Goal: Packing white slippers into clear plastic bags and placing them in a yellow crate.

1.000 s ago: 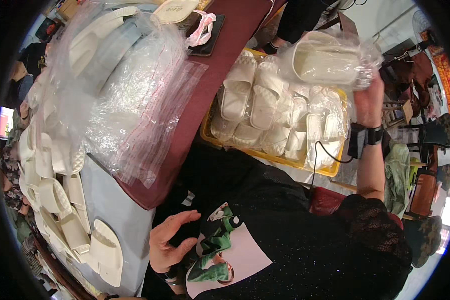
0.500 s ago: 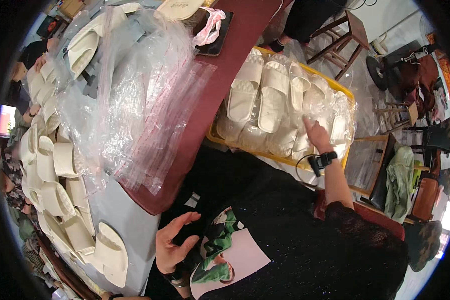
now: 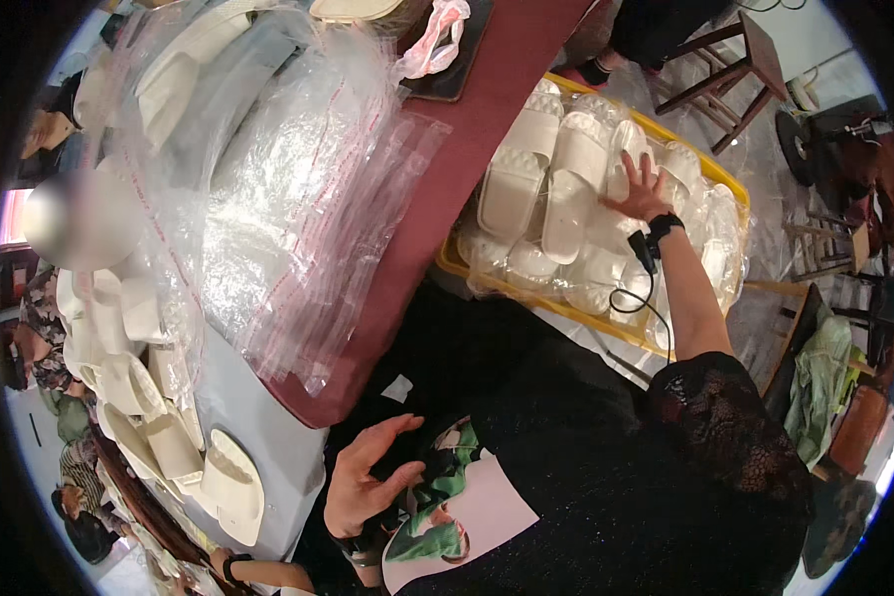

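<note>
Over yellow crate (image 3: 454, 266), right hand (image 3: 642, 191) (apparently flat) on bagged slippers (image 3: 558, 189)

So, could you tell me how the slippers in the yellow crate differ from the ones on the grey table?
The slippers in the yellow crate are sealed in clear bags; the slippers on the grey table are bare. The crate ones lie under the right hand; the table ones sit beyond the left hand, untouched. Both are cream-white slides.
</note>
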A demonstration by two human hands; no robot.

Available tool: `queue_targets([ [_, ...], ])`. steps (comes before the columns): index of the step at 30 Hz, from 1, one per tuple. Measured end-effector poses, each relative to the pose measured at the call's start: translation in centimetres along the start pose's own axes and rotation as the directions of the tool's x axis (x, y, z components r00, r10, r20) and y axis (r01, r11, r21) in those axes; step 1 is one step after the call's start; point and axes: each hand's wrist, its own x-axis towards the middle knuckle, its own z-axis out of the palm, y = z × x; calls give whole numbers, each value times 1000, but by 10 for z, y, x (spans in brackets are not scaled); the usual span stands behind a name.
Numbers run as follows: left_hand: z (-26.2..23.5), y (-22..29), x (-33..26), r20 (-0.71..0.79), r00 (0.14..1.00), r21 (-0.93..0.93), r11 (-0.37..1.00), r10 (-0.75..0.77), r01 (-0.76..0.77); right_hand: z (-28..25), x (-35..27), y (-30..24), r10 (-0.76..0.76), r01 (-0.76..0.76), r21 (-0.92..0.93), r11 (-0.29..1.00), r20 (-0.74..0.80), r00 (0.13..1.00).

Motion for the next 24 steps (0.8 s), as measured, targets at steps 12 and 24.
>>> queue_targets([
  [12,-3,-18,2,-117,959,101,964,259,-248,67,72,59,-333,221,-455,863,-182,925],
  [24,1,-65,-100,-553,828,-165,961,94,-220,-100,-45,-67,-411,526,-388,757,343,845],
])
